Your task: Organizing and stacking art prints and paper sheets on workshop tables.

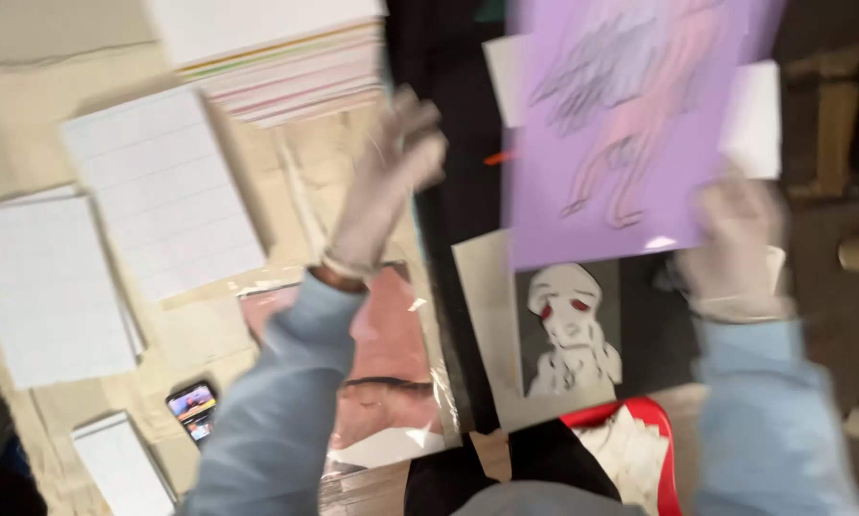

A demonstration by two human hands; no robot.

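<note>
Purple paper [620, 134] — a sheet bearing a loose pink and grey drawing — was held up over the right part of the table [28, 57], tilted, its top edge running out of the view and its lower right corner pinched in the right hand [735, 239]. That hand was gloved, raised at the end of a pale blue sleeve [769, 420], its fingers [726, 205] clamped together on the sheet's corner, though blur hid the exact grip. The left hand [386, 186], also gloved, was lifted above the table's middle, wrist bent, fingers [415, 119] loosely apart and holding nothing; it hung just beside the purple sheet's left edge without touching it as far as the blur allowed one to tell.

Under the sheet lay a grey print of a pale face with red eyes [568, 330], its upper edge covered by the purple paper. White sheets [754, 115] showed behind the purple one on both sides. Left of the face print, a pink picture in a clear sleeve [391, 382] lay toward the near edge, partly under the left forearm. Toward the far left corner sat a stack of coloured card [286, 67], and two white gridded sheets [162, 191] lay along the left side with a phone [192, 409] near the near edge — little bare room remained there. A red object [654, 440] sat at the near edge, below the face print.
</note>
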